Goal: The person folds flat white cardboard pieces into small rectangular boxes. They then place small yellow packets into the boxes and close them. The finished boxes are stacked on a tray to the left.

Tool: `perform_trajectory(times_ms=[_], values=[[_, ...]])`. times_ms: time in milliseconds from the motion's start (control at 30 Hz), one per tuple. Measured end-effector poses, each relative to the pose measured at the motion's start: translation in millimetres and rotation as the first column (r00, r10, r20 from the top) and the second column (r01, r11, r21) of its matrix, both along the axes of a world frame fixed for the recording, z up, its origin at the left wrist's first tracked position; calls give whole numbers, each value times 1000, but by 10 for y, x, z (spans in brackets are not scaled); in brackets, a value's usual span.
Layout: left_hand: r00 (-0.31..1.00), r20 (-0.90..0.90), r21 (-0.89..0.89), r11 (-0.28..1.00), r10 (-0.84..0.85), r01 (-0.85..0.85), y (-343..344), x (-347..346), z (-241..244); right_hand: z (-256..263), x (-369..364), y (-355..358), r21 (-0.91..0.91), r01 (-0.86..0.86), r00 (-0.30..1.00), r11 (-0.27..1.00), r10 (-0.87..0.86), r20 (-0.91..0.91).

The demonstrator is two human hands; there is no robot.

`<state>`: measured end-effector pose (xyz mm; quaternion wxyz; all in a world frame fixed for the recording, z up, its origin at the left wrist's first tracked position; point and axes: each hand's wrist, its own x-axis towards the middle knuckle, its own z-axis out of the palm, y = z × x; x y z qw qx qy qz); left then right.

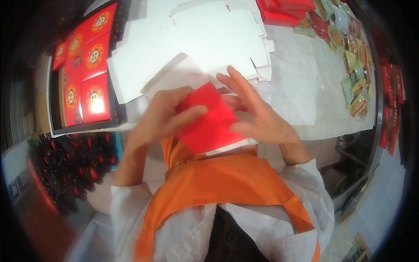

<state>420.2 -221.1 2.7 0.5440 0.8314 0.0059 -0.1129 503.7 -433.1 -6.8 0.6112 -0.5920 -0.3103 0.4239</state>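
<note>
In front of my orange apron is a red cardboard box, tilted, with a white edge along its near side. My left hand grips it from the left, its thumb lying across the red face and its fingers hidden behind. At the box's right side, my right hand has its fingers spread and its thumb at the red edge. Just beyond both hands lies a pile of flat white cardboard blanks, overlapping one another on the table.
At the left, a dark open carton holds several red boxes with round printed emblems. Small wrapped food packets line the table's right side. Red boxes sit at the back. Dark patterned items are below the table, left.
</note>
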Motion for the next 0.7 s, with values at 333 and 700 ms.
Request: perform_trajectory(times_ms=[333, 700], values=[[457, 792, 90, 662, 406, -744, 8, -262, -297, -267, -174, 98, 91, 433, 901, 897, -429, -62], [756, -309, -405, 640, 577, -653, -477, -847, -773, -631, -477, -102, -2, 377, 886, 926, -359, 294]])
